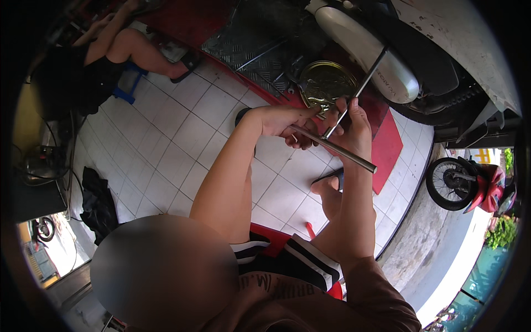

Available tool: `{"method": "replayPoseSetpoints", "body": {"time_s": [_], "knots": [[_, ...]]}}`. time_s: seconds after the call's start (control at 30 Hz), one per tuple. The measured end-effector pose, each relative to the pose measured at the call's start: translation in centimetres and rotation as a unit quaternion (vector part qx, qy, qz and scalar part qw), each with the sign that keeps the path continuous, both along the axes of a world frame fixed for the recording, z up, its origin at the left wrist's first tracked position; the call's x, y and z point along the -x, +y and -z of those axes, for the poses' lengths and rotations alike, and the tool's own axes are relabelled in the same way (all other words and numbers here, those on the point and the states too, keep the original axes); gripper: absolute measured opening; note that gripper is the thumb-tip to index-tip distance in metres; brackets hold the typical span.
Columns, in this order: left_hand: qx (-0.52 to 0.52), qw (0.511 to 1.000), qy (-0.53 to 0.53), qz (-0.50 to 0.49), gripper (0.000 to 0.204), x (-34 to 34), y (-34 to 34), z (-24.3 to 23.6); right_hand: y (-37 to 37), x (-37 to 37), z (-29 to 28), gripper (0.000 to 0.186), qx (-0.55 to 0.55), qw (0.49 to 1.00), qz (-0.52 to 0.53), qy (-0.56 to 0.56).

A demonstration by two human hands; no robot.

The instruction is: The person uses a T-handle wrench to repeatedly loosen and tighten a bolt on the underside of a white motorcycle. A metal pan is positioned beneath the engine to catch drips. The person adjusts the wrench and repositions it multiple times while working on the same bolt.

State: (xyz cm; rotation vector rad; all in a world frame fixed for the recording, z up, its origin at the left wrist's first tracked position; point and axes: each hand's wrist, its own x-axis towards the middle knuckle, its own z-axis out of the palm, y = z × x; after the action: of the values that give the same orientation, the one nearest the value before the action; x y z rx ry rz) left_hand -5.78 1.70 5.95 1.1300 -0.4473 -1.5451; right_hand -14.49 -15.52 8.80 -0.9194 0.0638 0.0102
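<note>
My left hand (296,130) is closed around one end of the crossbar of a steel T-handle tool (357,158). My right hand (349,119) grips the tool's long shaft, which points up and right toward a silver exhaust muffler (368,44) on a motorcycle. Whether the shaft's tip touches anything is unclear. Just beyond my hands lies a round pan (323,64) with shiny yellowish oily liquid. Loose wrenches (290,89) and rods rest beside it on a dark patterned metal plate (238,44).
A red platform edge (387,166) borders the tiled floor (177,144). At upper left a co-worker (72,77) sits on a blue stool (124,94). A black bundle (98,205) lies at left. A red motorbike (487,188) stands outside at right.
</note>
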Motion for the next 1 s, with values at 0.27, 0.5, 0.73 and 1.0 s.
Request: {"method": "replayPoseSetpoints", "body": {"time_s": [0.27, 0.5, 0.73, 1.0], "knots": [[0.123, 0.898, -0.134, -0.4, 0.02, 4.4, 5.0, -6.7, -0.7, -0.1, 0.4, 0.028, -0.028, 0.992, -0.123, -0.005], [0.052, 0.656, -0.618, -0.43, 0.03, 13.9, -2.7, -10.1, 0.1, 0.4, 0.4, 0.022, 0.041, 0.976, -0.187, -0.103], [-0.219, 0.674, -0.625, -0.328, 0.043, 13.8, 0.9, -8.3, -0.5, 0.4, 0.1, 0.023, 0.018, 0.983, -0.158, -0.092], [-0.215, 0.705, -0.649, -0.189, 0.046, 15.3, -0.3, -10.5, -0.9, 1.0, -0.2, 0.023, 0.059, 0.99, -0.118, -0.057]]}}
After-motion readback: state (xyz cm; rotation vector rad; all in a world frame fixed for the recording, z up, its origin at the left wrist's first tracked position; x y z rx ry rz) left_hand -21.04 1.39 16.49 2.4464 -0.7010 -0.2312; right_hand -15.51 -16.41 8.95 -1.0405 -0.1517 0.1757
